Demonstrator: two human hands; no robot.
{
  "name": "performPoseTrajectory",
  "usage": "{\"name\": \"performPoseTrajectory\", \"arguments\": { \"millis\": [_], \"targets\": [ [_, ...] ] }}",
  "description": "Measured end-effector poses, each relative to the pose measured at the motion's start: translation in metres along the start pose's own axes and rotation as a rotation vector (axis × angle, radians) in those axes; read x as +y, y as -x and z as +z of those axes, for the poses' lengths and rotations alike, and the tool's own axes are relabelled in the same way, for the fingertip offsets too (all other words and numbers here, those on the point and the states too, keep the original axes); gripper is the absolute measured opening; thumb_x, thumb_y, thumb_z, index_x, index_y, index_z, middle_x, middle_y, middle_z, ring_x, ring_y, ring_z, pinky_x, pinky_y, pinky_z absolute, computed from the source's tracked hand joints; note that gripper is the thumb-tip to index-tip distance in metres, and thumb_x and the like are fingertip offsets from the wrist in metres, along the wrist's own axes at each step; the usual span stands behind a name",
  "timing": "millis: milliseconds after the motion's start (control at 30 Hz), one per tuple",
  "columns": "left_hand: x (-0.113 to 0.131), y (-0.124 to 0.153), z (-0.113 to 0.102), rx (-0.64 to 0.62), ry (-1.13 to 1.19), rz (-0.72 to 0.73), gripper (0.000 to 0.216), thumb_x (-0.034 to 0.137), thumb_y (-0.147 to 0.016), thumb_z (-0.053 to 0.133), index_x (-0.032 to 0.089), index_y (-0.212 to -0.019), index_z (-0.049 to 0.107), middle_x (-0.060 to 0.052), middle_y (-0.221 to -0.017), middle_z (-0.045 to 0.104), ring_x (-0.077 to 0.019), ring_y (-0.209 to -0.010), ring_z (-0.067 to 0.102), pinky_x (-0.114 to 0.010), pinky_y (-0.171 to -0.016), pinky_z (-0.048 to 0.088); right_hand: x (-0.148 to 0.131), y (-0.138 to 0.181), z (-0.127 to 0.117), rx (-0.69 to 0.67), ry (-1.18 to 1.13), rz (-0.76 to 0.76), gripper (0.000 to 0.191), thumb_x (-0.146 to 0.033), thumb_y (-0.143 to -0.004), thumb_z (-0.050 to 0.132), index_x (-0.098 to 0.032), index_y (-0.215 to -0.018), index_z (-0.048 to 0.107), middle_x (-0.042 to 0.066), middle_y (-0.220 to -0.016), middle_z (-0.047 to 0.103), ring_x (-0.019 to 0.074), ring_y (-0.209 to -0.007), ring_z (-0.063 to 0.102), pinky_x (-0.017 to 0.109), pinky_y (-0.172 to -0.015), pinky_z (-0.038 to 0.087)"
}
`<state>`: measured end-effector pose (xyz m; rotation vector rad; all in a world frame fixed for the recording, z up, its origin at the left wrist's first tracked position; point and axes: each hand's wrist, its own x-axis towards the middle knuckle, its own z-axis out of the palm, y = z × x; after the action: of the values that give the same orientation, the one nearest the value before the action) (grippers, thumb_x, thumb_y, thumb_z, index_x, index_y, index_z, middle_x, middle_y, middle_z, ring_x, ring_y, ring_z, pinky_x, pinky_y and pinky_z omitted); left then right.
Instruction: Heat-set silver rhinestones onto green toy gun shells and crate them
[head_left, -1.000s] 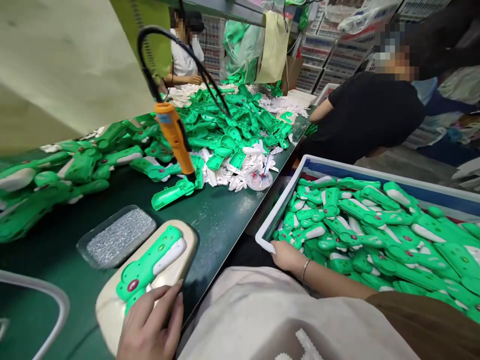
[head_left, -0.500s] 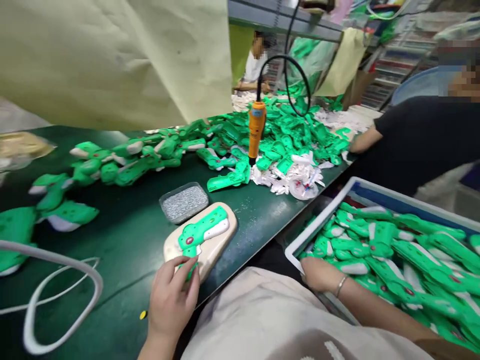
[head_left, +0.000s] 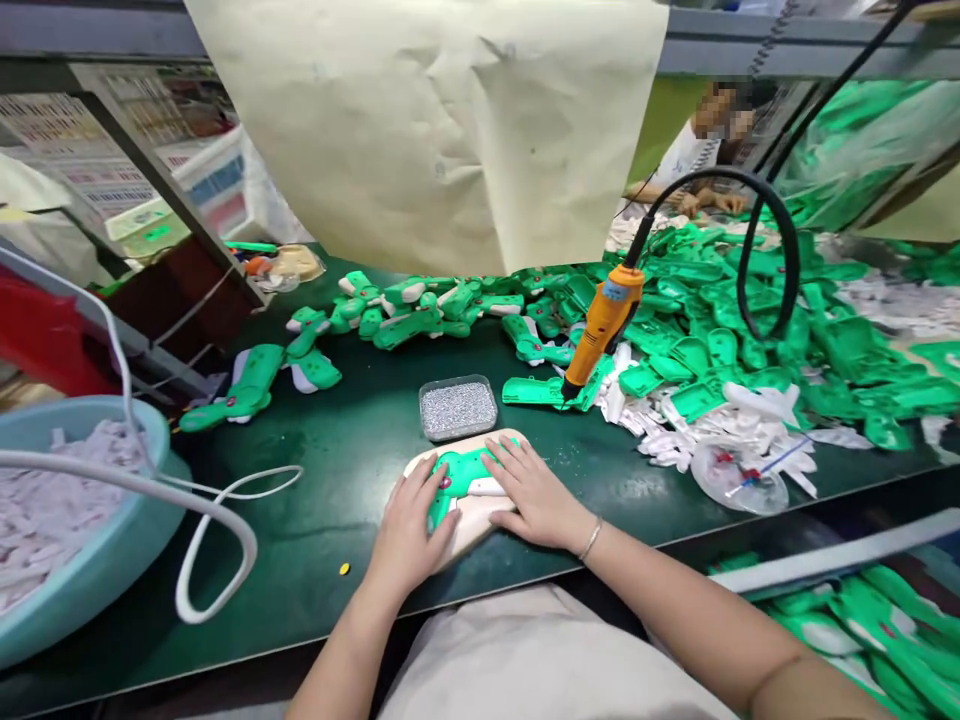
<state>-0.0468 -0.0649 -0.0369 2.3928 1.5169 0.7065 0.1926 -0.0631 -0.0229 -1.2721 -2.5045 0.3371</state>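
Biggest thing here is the dark green desk [head_left: 315, 540], its near edge running right under the person's arms. A huge heap of green plastic shells [head_left: 832, 340] covers most of its far right corner. A big creased paper sheet [head_left: 450, 130] hangs over the far side. White-rimmed crate [head_left: 847, 550] full of green pieces sits just off the near edge, right side, and a light blue tub [head_left: 90, 590] of white parts is at the near left corner. Orange driver [head_left: 604, 320] dangles tip-down on its black cable over a shell. Then there's a cream pad [head_left: 471, 532] close to the middle of the near edge, with a green-and-white piece [head_left: 465, 466] lying on it. Left hand [head_left: 409, 525] is over the piece's left end, right hand [head_left: 536, 490] over the right; fingers spread on both, but honestly can't tell if either grip is clenched on it. Just behind the pad: a clear tray [head_left: 461, 434] of tiny silvery bits. Smallest is a yellow disc [head_left: 344, 569] near the near edge, left of the pad.
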Motion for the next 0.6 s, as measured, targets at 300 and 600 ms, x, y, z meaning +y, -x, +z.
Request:
{"name": "performPoseTrajectory", "arguments": {
  "millis": [300,600],
  "targets": [
    [-0.013,-0.070,-0.036,-0.070,0.016,0.025,0.028,0.037,-0.091,0.055,0.019,-0.103,0.073,-0.010,-0.106,0.076,-0.0259,-0.097,0.073,-0.035,-0.084,0.059,0.022,-0.068,-0.044,0.080,-0.078,0.291,0.035,-0.030,-0.101,0.044,-0.016,-0.118,0.072,0.013,-0.117,0.075,0.0255,-0.114,0.064,0.041,-0.102,0.044],
    [-0.058,-0.201,-0.002,-0.159,-0.197,0.298,0.042,0.025,-0.087,0.036,0.013,-0.064,0.070,-0.004,-0.058,0.068,-0.0194,-0.054,0.069,-0.027,-0.051,0.044,0.019,-0.173,-0.061,-0.191,0.157,0.420,0.015,-0.021,-0.090,0.061,-0.015,-0.095,0.073,0.009,-0.104,0.078,0.0236,-0.103,0.070,0.036,-0.089,0.046]
  ]
}}
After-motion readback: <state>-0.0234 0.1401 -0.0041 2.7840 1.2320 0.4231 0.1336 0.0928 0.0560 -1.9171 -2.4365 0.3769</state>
